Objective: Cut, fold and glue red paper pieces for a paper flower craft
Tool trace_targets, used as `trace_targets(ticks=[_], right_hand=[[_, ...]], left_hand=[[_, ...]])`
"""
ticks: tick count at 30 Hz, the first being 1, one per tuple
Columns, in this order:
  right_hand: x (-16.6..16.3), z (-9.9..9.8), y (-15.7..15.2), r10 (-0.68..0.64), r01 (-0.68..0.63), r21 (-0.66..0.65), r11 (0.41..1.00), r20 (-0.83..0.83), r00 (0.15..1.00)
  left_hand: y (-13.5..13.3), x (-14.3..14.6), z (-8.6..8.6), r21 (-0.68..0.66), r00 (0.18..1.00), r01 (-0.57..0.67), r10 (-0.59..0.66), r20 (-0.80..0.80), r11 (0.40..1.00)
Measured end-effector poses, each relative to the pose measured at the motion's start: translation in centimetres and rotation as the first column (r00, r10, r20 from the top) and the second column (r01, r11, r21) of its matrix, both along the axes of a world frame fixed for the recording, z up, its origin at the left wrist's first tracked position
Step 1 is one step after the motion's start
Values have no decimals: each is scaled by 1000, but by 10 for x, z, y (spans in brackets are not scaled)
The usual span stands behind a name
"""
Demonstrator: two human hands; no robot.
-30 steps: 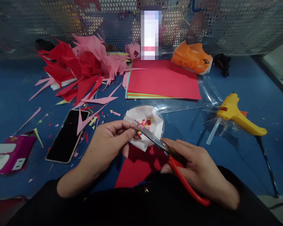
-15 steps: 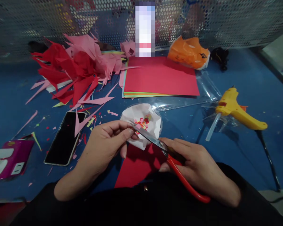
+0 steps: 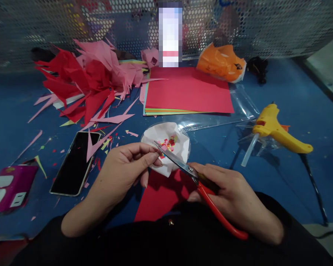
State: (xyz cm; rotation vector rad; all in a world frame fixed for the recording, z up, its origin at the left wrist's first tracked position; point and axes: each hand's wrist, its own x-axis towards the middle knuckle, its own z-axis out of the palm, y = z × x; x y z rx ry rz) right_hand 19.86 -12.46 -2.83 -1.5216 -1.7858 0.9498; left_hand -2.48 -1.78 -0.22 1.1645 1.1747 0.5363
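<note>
My right hand (image 3: 224, 188) grips a pair of scissors (image 3: 180, 161) by the red handles. The blades look closed and point up and left over a white paper-lined dish (image 3: 180, 135). Inside the dish lie small paper bits (image 3: 168, 142) in pink, red and yellow. My left hand (image 3: 130, 159) is pinched at the dish's left side, its fingertips close to the scissor tips. What sits between those fingers is too small to make out. Beneath the scissors, a red paper sheet (image 3: 155, 199) lies partly hidden.
A phone (image 3: 73, 162) and a purple pack (image 3: 16, 184) lie left. Behind them is a heap of red and pink paper scraps (image 3: 91, 74). Stacked coloured paper (image 3: 188, 90) and an orange packet (image 3: 222, 62) sit at the back, a yellow glue gun (image 3: 280, 131) at right.
A small pink bit beside the blades earlier no longer shows there. Both hands keep nearly the same place, and the view has shifted slightly.
</note>
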Motion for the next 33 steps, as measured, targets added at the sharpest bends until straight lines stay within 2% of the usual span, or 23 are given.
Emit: trace_targets(ticks=[9,14,20,27,33], right_hand=[[0,0,0,-4,3,-19,1000,-44,999],[1,2,-2,-32,32,-5,999,40,999],[-1,-1,0,-28,22,44,999,130,991],[-1,-1,-1,-31,20,71,997,155,987],[-1,-1,-2,18,-32,78,996,174,985]], left_hand=[[1,-2,-3,19,1000,-10,10,-7,1000],[1,-1,1,31,998,-55,55,-3,998],[1,-2,1,47,998,-54,54,18,997],[-1,-2,0,55,1000,-29,29,4,998],[-2,-3,-1,33,999,-36,36,3,999]])
